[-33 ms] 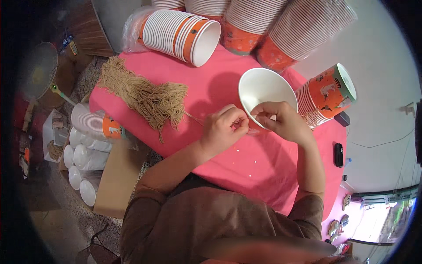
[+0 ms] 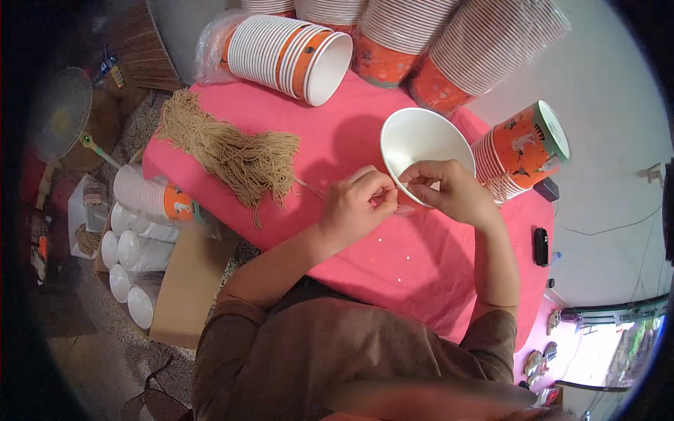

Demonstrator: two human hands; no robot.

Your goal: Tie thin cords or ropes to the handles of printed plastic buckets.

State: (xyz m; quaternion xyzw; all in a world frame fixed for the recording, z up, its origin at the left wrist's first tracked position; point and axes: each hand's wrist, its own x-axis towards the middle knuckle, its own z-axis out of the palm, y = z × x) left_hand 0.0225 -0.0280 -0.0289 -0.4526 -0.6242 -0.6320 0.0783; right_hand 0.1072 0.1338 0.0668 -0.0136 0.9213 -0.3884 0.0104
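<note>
A white-lined paper bucket point(image 2: 421, 133) lies tilted on the pink cloth, its mouth toward me. My right hand point(image 2: 453, 193) reaches over the near rim with curled fingers, pinching at the edge; the exact grip is partly hidden. Just left of that rim, my left hand point(image 2: 358, 207) is closed in a pinch. A thin tan string point(image 2: 307, 186) runs from a large loose bundle of tan strings point(image 2: 232, 154) to my left hand, and its end is hidden by the fingers.
Stacked paper buckets point(image 2: 288, 59) lie at the back, with wrapped stacks point(image 2: 484, 49) beside them. Another orange-printed stack point(image 2: 523, 147) leans at the right. Small white bits point(image 2: 399, 280) dot the pink cloth point(image 2: 344, 270). Left of the table stands a cardboard box point(image 2: 193, 284) with white cups.
</note>
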